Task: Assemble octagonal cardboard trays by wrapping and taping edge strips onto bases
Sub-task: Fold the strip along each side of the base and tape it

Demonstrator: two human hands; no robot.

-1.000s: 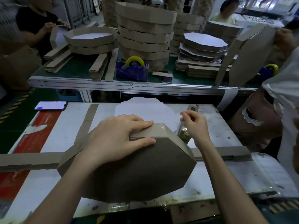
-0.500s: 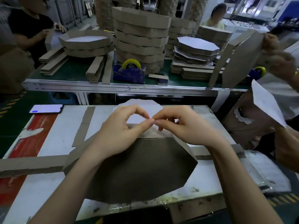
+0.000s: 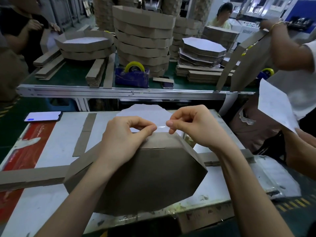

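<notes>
Over the far edge of the tray [image 3: 145, 177], the left hand [image 3: 126, 139] and right hand [image 3: 193, 129] are each pinching hardly visible clear tape [image 3: 161, 128], half hiding the white sheet [image 3: 145, 112] behind it.

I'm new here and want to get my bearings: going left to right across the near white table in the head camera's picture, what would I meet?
First the phone, then the loose cardboard strip, left hand, clear tape that it pinches, and right hand pinching the tape's other end.
</notes>
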